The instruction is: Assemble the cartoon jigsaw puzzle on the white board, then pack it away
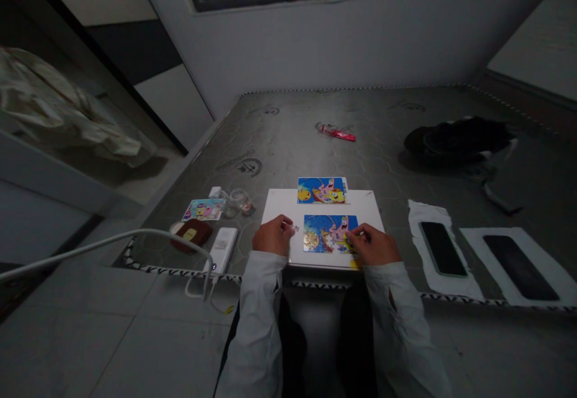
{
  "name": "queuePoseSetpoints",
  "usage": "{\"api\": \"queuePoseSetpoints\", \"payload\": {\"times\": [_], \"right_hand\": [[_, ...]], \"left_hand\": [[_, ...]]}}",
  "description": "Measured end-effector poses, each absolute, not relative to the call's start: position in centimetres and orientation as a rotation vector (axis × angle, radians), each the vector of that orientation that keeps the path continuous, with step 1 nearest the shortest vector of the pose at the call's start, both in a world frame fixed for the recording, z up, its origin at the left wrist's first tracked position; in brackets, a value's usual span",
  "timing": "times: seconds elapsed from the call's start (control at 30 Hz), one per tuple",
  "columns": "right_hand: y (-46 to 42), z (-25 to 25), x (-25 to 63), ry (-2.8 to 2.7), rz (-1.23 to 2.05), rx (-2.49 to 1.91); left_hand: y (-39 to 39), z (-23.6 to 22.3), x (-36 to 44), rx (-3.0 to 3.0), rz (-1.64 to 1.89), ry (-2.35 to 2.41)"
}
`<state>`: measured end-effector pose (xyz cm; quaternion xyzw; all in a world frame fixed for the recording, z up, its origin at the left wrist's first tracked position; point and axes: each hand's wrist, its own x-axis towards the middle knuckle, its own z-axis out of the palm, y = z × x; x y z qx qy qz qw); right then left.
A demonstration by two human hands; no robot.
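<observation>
My left fingers [285,223] pinch narrow on a small pale piece [296,228] just above the white board [279,211]. My right fingers [356,237] close on a yellow piece [348,243] at the right edge of the half-built puzzle [329,234], which lies on the board. A picture card [321,190] sits just beyond the board, and two phones [442,249] lie to its right on the mattress [279,139].
</observation>
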<state>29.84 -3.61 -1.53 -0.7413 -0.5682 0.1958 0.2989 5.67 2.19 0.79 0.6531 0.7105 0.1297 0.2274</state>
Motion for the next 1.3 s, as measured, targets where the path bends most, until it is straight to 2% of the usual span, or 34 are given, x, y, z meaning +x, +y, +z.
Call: {"api": "queuePoseSetpoints", "payload": {"times": [0.27, 0.6, 0.77, 1.3], "right_hand": [[-3.5, -1.6, 30.0, -1.519, 0.516, -1.985], [-3.6, -1.5, 29.8, -1.523, 0.522, -1.996], [-3.6, -1.8, 29.8, -1.535, 0.524, -1.989], [-3.4, -2.4, 30.3, -1.486, 0.536, -2.006]], "left_hand": [[2.1, 2.3, 3.1, 1.785, 0.260, 2.055], [2.2, 1.6, 3.8, 1.746, 0.085, 2.009], [2.3, 1.5, 3.6, 1.730, 0.160, 2.013], [2.0, 2.4, 3.7, 1.740, -0.001, 2.010]]}}
